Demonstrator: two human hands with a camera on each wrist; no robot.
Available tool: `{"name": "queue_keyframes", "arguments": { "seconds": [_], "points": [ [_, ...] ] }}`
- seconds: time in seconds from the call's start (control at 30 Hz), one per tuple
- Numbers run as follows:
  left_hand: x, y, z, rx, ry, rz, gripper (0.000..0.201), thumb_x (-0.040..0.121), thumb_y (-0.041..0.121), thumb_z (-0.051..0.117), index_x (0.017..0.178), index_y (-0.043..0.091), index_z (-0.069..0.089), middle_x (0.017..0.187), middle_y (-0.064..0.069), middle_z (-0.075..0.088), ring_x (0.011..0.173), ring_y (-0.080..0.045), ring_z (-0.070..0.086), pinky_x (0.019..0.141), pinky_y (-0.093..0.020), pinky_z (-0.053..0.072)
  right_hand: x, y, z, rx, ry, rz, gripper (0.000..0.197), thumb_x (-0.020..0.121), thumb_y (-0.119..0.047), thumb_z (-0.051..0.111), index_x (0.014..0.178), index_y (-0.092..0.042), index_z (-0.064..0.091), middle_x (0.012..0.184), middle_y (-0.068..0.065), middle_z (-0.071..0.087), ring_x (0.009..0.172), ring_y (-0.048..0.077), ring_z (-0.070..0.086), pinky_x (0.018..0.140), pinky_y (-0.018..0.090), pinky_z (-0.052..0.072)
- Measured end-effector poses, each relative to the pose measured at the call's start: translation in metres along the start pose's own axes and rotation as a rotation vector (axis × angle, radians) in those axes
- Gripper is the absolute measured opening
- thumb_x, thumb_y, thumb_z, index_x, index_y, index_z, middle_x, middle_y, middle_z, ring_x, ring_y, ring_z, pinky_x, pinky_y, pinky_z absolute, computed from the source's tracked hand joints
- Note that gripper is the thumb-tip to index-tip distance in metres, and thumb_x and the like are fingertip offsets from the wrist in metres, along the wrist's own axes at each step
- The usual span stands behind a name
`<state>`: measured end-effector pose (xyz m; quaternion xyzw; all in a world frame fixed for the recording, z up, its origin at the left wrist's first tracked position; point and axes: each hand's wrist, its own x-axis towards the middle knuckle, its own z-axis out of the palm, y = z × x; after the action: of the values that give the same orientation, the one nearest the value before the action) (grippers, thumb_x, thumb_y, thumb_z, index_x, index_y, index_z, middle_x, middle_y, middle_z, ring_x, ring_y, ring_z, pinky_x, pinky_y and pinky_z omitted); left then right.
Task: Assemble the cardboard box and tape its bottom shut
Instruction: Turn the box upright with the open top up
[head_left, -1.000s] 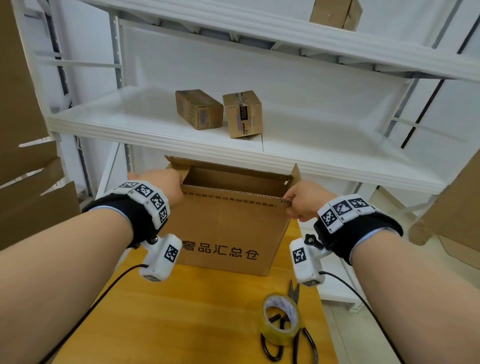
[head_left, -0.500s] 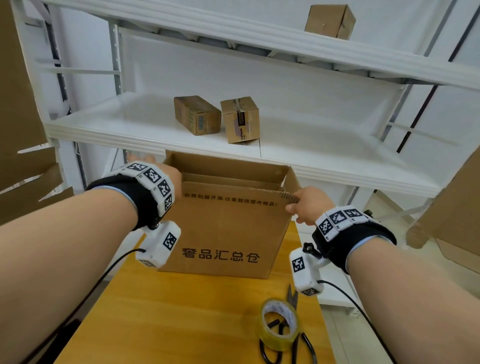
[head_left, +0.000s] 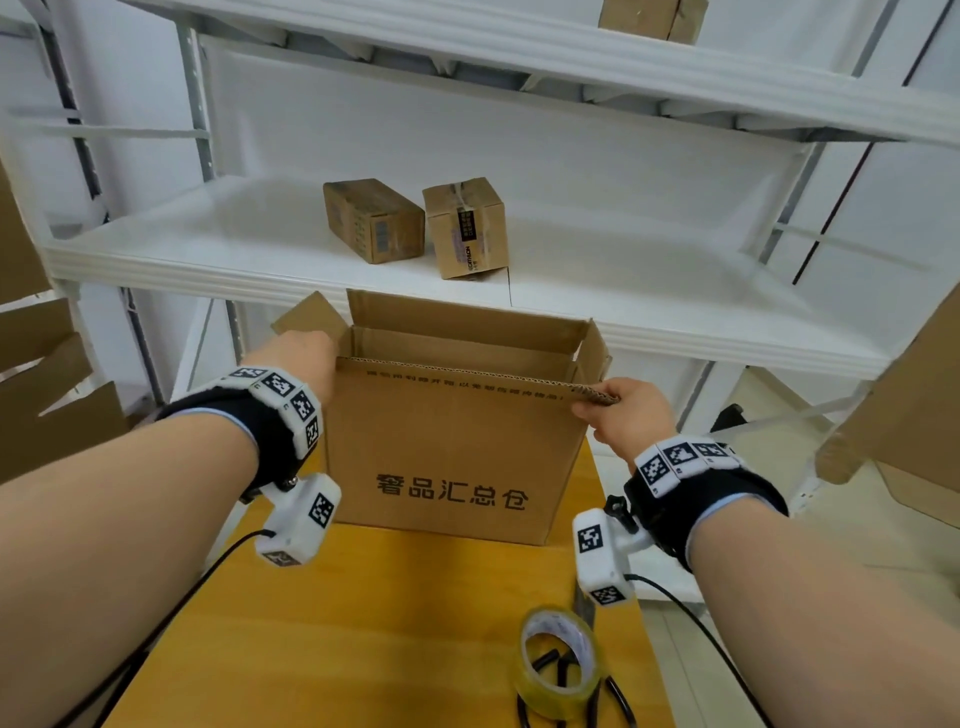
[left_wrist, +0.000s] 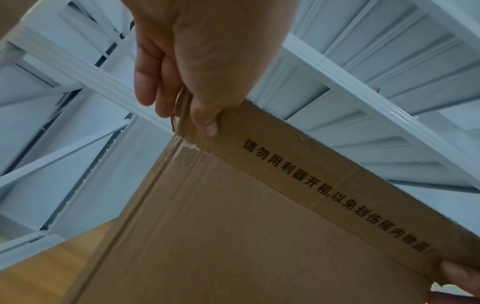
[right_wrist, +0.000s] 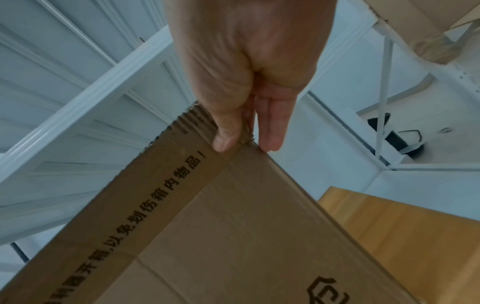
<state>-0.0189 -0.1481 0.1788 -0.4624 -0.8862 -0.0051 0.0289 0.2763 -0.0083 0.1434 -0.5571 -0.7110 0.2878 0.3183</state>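
Nearest on the yellow wooden table (head_left: 322, 639) lies one roll of clear tape (head_left: 558, 660), resting on what seem to be black-handled scissors (head_left: 576, 701), partly hidden. Beyond it stands the one cardboard box (head_left: 447, 457) the task concerns, upright on the table's far end with its top flaps open and printed text on its near face. Both hands grip the near flap at its two upper corners: the left hand (head_left: 298, 358) pinches the left corner, thumb in front and fingers behind, and the right hand (head_left: 626, 410) pinches the right corner in the same manner. The box looks empty and therefore light; its corrugated walls are probably stiff along the panels yet fold readily at the creases, so a hold near the corners, as now, should steer it best, while a grip mid-flap would likely bend it. Behind, a white shelf (head_left: 649, 291) carries two small sealed cartons (head_left: 374, 218) side by side, and one more carton (head_left: 652, 18) sits on the shelf above.
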Motion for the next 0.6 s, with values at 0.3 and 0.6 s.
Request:
{"name": "queue_keyframes", "arguments": {
  "seconds": [0.3,0.6],
  "points": [
    [0.019,-0.013,0.008,-0.180,0.095,-0.031,0.009,0.088,0.007,0.045,0.089,0.006,0.055,0.086,-0.012,0.057,0.070,-0.024,0.053,0.058,-0.029,0.038,0.019,-0.011,0.019,0.129,-0.050,0.058,0.018,0.091,-0.038,0.072,0.087,-0.021,0.070,0.091,0.006,0.076,0.088,0.027,0.073,0.089,0.049,0.059],
    [0.007,-0.010,0.013,-0.396,0.216,-0.143,0.050,0.079,0.003,0.053,0.125,0.009,0.034,0.131,-0.019,0.030,0.073,-0.036,0.052,0.064,-0.041,0.044,0.017,-0.015,0.018,0.232,0.131,0.115,0.037,0.082,-0.039,0.081,0.113,-0.023,0.068,0.102,0.003,0.073,0.090,0.024,0.071,0.085,0.047,0.061]
  ]
}}
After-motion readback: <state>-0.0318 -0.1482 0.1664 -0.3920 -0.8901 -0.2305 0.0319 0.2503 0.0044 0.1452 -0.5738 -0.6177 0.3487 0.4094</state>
